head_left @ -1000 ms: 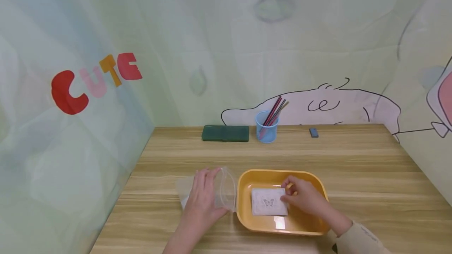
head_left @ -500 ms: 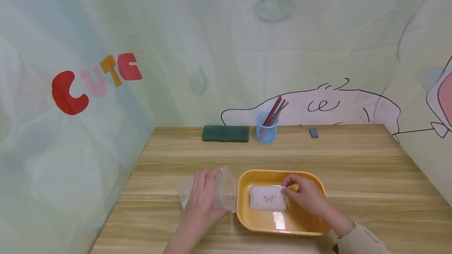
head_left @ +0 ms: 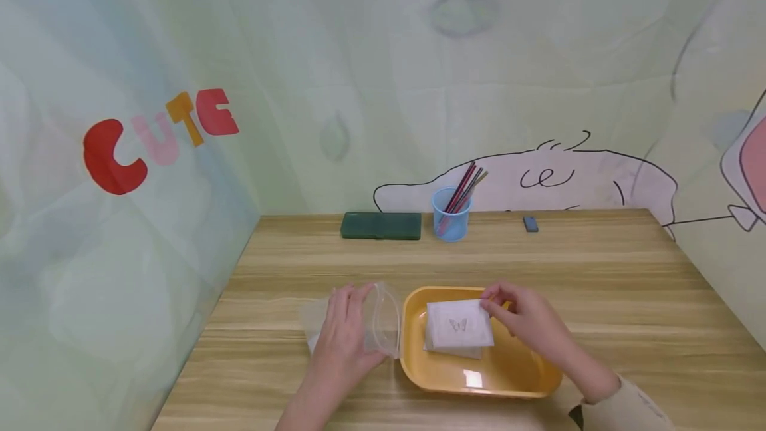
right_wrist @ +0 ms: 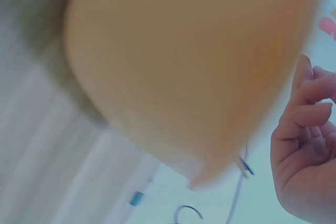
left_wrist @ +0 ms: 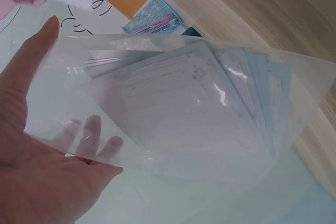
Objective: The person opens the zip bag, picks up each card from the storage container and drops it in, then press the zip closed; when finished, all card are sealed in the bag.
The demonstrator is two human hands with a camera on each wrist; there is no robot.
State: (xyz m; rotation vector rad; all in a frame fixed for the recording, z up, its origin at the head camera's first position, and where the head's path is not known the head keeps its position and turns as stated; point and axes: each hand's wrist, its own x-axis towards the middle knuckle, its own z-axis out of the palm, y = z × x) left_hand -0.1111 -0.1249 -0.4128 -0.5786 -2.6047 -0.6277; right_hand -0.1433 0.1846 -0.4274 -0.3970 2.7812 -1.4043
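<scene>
Clear bag (head_left: 387, 328) held mouth-open by L hand (head_left: 346, 338); R hand (head_left: 526, 321) pinches white card (head_left: 459, 323) (poss. several) over yellow tray (head_left: 509, 374). Pick step, prob.; next: align w/ bag mouth.

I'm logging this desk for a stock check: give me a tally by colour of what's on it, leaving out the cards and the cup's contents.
Blue: 2 (cup, block)
Green: 1 (case)
Orange: 1 (tray)
Clear: 1 (bag)
Total: 5
</scene>
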